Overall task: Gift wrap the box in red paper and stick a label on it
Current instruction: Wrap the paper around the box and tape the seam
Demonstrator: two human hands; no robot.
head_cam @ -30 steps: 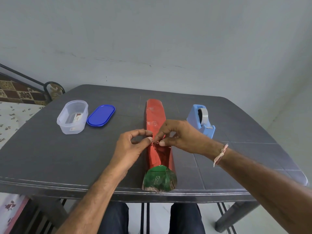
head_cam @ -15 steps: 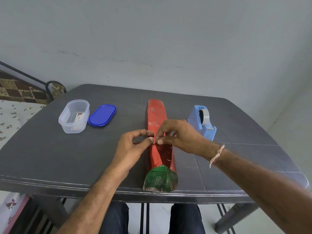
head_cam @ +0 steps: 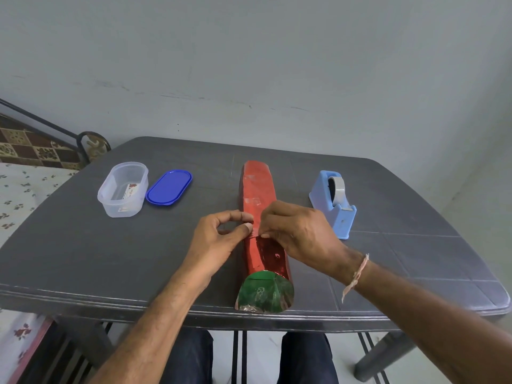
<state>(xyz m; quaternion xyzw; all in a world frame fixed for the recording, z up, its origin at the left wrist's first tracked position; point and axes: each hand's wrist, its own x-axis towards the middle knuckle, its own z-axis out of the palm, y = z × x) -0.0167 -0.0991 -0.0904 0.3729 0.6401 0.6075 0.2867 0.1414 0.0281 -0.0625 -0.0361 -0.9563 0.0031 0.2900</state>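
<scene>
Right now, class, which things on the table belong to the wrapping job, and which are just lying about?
In the job: red-wrapped box; strip, likely tape, pinched by left hand and right hand; tape dispenser.
Lying about: clear tub holding a card; blue lid.

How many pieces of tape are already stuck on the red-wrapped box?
2 visible: one tape piece near the far end of the box, a second tape piece just beyond the hands. The left hand and right hand pinch a thin strip, possibly a third, hiding some wrapping.
</scene>
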